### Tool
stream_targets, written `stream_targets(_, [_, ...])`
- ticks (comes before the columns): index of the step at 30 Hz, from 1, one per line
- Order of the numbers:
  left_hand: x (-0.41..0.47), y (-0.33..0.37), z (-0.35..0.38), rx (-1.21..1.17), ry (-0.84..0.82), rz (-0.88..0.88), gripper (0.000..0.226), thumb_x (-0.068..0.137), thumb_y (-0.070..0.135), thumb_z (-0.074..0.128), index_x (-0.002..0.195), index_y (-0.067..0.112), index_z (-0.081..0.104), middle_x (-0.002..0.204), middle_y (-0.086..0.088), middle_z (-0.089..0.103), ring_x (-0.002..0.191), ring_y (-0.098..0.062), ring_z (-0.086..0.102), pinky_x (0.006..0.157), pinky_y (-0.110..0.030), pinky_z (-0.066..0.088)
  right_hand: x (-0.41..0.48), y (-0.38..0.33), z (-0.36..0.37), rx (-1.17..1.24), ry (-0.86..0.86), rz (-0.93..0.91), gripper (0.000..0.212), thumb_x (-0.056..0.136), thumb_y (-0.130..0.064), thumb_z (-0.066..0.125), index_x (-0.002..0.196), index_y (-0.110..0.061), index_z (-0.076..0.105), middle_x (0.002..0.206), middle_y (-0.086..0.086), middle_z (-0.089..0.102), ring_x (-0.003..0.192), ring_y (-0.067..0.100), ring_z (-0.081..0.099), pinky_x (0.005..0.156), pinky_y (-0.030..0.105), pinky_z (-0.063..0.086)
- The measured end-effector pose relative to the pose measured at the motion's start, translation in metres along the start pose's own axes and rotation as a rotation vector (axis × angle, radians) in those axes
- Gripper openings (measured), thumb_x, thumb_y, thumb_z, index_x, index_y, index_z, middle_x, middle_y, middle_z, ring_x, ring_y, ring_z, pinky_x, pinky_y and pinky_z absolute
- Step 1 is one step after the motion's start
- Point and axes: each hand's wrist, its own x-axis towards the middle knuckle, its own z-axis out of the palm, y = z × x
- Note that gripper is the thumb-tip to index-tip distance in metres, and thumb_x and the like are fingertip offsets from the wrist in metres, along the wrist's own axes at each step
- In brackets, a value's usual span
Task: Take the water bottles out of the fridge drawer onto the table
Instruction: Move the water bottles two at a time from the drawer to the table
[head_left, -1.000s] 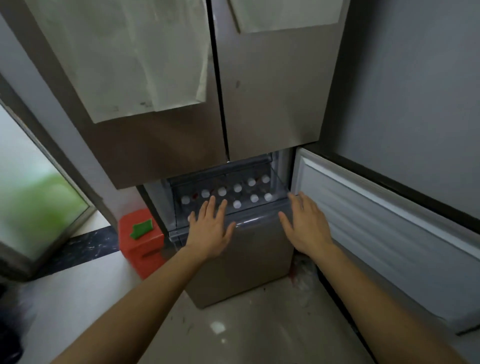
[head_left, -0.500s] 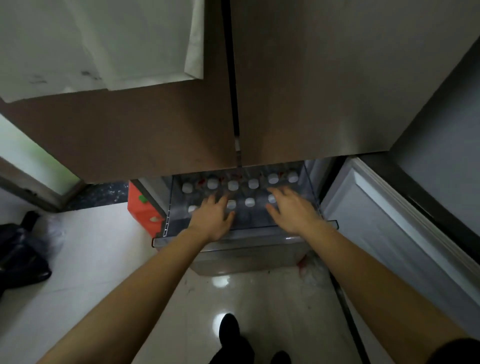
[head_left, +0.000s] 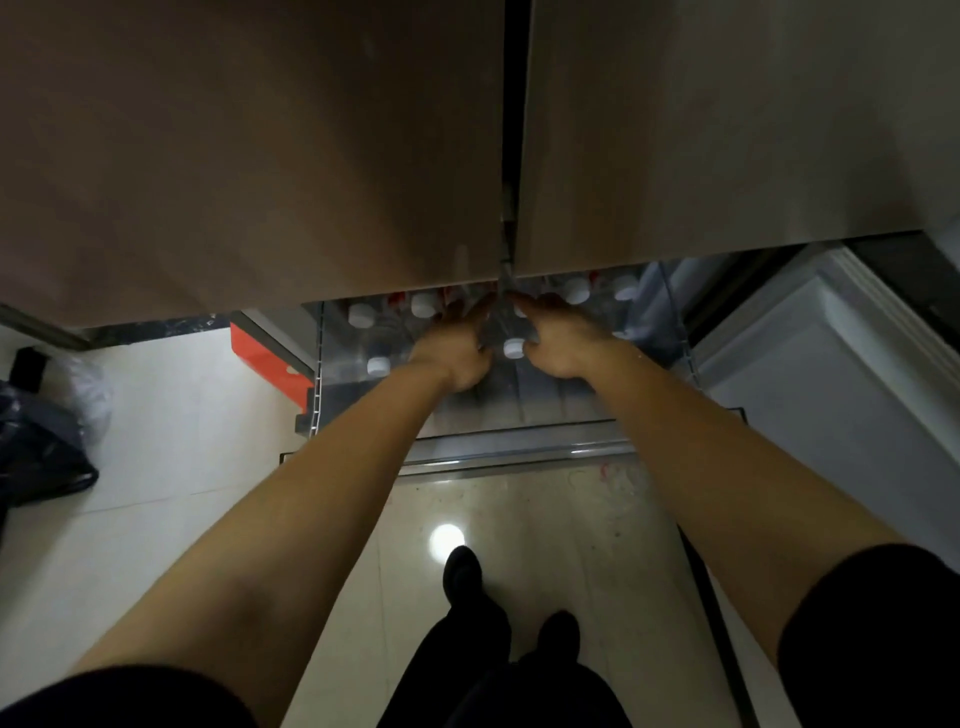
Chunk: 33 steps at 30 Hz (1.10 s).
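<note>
The clear fridge drawer is pulled out below the closed upper doors. Several water bottles with white caps stand in it, such as one at the left front, one at the back left and one at the back right. My left hand and my right hand reach down among the bottles, fingers stretched toward the back row. A capped bottle stands between my two wrists, touching or nearly touching both. Neither hand plainly holds a bottle. The fingertips lie close under the door edge.
The brown upper fridge doors overhang the back of the drawer. An open white lower door stands on the right. A red box and a black bag sit on the floor to the left. My feet stand on pale tiles.
I have leaned in and look more steeply down. Both hands moved from the drawer's front edge deeper among the bottles and closer together.
</note>
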Motion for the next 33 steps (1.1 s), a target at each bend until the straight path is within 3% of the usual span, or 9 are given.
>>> stream_targets(2, [-0.001,0.001,0.000,-0.039,0.031,0.008,0.071,0.094,0.019,0.054,0.157,0.026,0.022,0.152,-0.019,0.037,0.127,-0.039,0.049,0.100,-0.044,0.047,0.002,0.003,0.000,0.036,-0.006,-0.001,0.068,0.096,-0.024,0.060,0.155,-0.031,0.027,0.154,0.010,0.041,0.132,0.036,0.048,0.106,0.048,0.045])
stream_targets(6, [-0.023,-0.004,0.008,-0.001,0.061,0.025,0.064,0.093,0.021,0.056,0.152,0.031,0.031,0.144,-0.012,0.052,0.121,-0.038,0.055,0.092,-0.041,0.050,-0.015,0.005,0.004,0.015,0.036,-0.046,0.059,0.095,-0.016,0.055,0.149,-0.031,0.038,0.151,0.006,0.046,0.131,0.033,0.049,0.106,0.049,0.045])
stream_targets(8, [-0.032,-0.008,0.013,0.019,0.040,0.014,0.066,0.091,0.023,0.059,0.150,0.035,0.032,0.141,-0.013,0.053,0.118,-0.038,0.056,0.089,-0.041,0.049,-0.023,0.005,0.005,0.027,0.039,-0.051,0.056,0.093,-0.015,0.055,0.145,-0.031,0.043,0.147,0.008,0.050,0.128,0.034,0.052,0.103,0.050,0.047])
stream_targets(16, [-0.034,-0.005,0.013,-0.123,-0.027,-0.049,0.076,0.087,0.018,0.063,0.152,0.034,0.028,0.147,-0.015,0.046,0.128,-0.037,0.050,0.098,-0.038,0.043,-0.024,-0.002,0.003,0.075,0.025,0.013,0.059,0.090,-0.011,0.058,0.143,-0.031,0.045,0.142,0.006,0.054,0.125,0.031,0.054,0.100,0.039,0.047])
stream_targets(20, [-0.048,0.000,0.008,-0.127,-0.008,-0.059,0.068,0.082,0.018,0.069,0.142,0.029,0.039,0.131,-0.017,0.055,0.115,-0.038,0.056,0.088,-0.036,0.046,-0.035,-0.009,0.004,0.029,0.138,0.040,0.028,0.087,-0.023,0.065,0.113,-0.028,0.058,0.110,0.007,0.067,0.096,0.031,0.064,0.073,0.034,0.048])
stream_targets(24, [-0.075,0.006,0.004,-0.041,0.233,-0.057,0.050,0.083,0.032,0.074,0.122,0.019,0.045,0.112,-0.018,0.059,0.104,-0.039,0.056,0.073,-0.037,0.043,-0.063,-0.016,0.006,0.016,0.257,-0.010,0.045,0.078,-0.032,0.081,0.112,-0.030,0.053,0.105,0.008,0.064,0.093,0.030,0.063,0.069,0.030,0.040])
stream_targets(29, [-0.105,0.017,-0.015,-0.075,0.659,-0.037,0.038,0.079,0.028,0.080,0.105,0.017,0.054,0.099,-0.011,0.060,0.094,-0.035,0.057,0.068,-0.043,0.050,-0.097,-0.025,-0.008,0.078,0.578,-0.088,0.031,0.083,-0.028,0.079,0.105,-0.022,0.058,0.101,0.008,0.064,0.095,0.030,0.061,0.072,0.032,0.042])
stream_targets(33, [-0.121,0.018,-0.030,-0.077,0.660,0.062,0.037,0.080,0.035,0.078,0.102,0.023,0.051,0.097,-0.003,0.064,0.092,-0.028,0.057,0.069,-0.040,0.050,-0.111,-0.029,-0.033,0.143,0.624,-0.107,0.032,0.085,-0.030,0.078,0.108,-0.020,0.058,0.103,0.007,0.064,0.096,0.030,0.060,0.072,0.031,0.039])
